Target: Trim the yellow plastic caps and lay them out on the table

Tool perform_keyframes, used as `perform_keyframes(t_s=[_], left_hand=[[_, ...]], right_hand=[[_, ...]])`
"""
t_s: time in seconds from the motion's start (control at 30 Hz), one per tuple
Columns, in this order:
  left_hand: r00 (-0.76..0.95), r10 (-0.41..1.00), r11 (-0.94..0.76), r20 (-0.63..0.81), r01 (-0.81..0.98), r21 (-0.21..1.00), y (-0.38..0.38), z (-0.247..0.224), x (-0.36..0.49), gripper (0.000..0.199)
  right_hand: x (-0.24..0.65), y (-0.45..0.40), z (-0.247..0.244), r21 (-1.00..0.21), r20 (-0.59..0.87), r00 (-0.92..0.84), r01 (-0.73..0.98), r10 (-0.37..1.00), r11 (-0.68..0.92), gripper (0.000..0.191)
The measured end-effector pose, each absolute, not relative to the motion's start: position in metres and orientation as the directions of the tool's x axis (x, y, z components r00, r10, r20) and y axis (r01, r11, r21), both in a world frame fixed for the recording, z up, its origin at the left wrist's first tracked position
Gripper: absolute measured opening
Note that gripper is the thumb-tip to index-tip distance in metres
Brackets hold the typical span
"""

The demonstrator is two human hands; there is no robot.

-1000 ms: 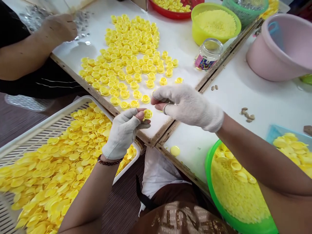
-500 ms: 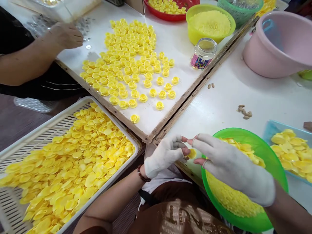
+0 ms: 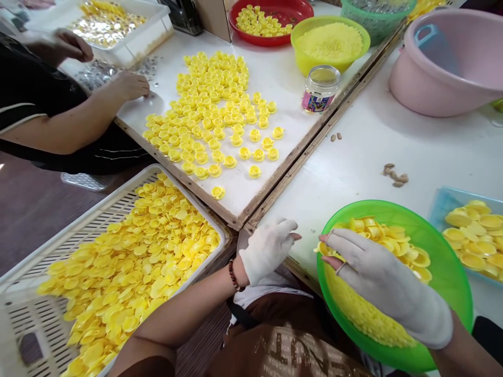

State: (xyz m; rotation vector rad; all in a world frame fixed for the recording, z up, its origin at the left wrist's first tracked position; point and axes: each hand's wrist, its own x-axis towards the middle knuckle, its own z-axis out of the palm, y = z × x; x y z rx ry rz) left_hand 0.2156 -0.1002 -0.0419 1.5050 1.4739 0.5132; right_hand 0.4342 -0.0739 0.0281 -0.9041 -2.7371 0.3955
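My right hand [image 3: 377,277], in a white fingerless glove, is over the green bowl [image 3: 451,262], its thumb and fingers closed on a small yellow plastic piece [image 3: 328,251]. My left hand [image 3: 269,248], gloved the same way, is at the table edge left of the bowl with curled fingers; whatever they may hold is hidden. Larger yellow plastic pieces [image 3: 420,256] and a mass of tiny yellow pieces [image 3: 365,314] fill the bowl. Many small yellow toy cups on saucers [image 3: 212,115] stand on the white table ahead.
At left, a white slotted basket [image 3: 129,183] holds yellow saucer-like pieces. A blue tray [image 3: 440,209] lies right of the bowl. Beyond are a pink tub [image 3: 424,94], clear jar [image 3: 320,86], yellow bowl [image 3: 302,55] and red tray [image 3: 271,39]. A co-worker's hand [image 3: 129,86] rests at left.
My hands have moved apart: the right now holds a yellow piece over the bowl's rim, and the left has shifted slightly right. The co-worker's second hand has come into view.
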Motion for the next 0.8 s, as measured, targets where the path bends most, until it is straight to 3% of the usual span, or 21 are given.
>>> perform_keyframes(t_s=[0.07,0.13,0.23,0.4,0.47,0.57,0.63,0.7,0.8], left_hand=[[0.181,0.919,0.045,-0.351,0.835,0.548,-0.091,-0.043,0.216,0.01],[0.174,0.898,0.015,-0.405,0.906,0.422,-0.081,-0.044,0.219,0.014],[0.186,0.9,0.007,-0.395,0.899,0.438,-0.071,-0.046,0.219,0.019],[0.163,0.917,0.049,-0.364,0.86,0.509,-0.067,-0.043,0.207,0.004],[0.135,0.941,0.123,-0.31,0.717,0.686,-0.067,-0.037,0.204,0.009],[0.11,0.95,0.26,-0.294,0.246,0.934,-0.067,-0.025,0.208,0.018],[0.164,0.93,0.342,-0.329,-0.059,0.938,-0.068,-0.017,0.218,0.025],[0.241,0.903,0.416,-0.355,-0.291,0.861,-0.068,-0.011,0.233,0.03],[0.359,0.858,0.504,-0.368,-0.452,0.736,-0.068,-0.009,0.26,0.033]], right_hand=[[0.448,-0.076,0.027,-0.325,0.178,-0.736,0.583,0.653,0.745,0.023],[0.461,-0.079,0.026,-0.325,0.21,-0.699,0.61,0.684,0.723,0.025],[0.474,-0.084,0.025,-0.336,0.211,-0.666,0.638,0.715,0.694,0.028],[0.483,-0.085,0.028,-0.376,0.213,-0.613,0.667,0.761,0.643,0.028],[0.486,-0.083,0.03,-0.388,0.224,-0.592,0.675,0.774,0.628,0.027],[0.489,-0.08,0.031,-0.429,0.24,-0.562,0.67,0.791,0.606,0.027],[0.491,-0.079,0.032,-0.483,0.233,-0.536,0.66,0.811,0.575,0.024],[0.492,-0.079,0.036,-0.54,0.223,-0.507,0.647,0.832,0.539,0.02],[0.492,-0.079,0.044,-0.607,0.236,-0.468,0.614,0.851,0.506,0.017]])
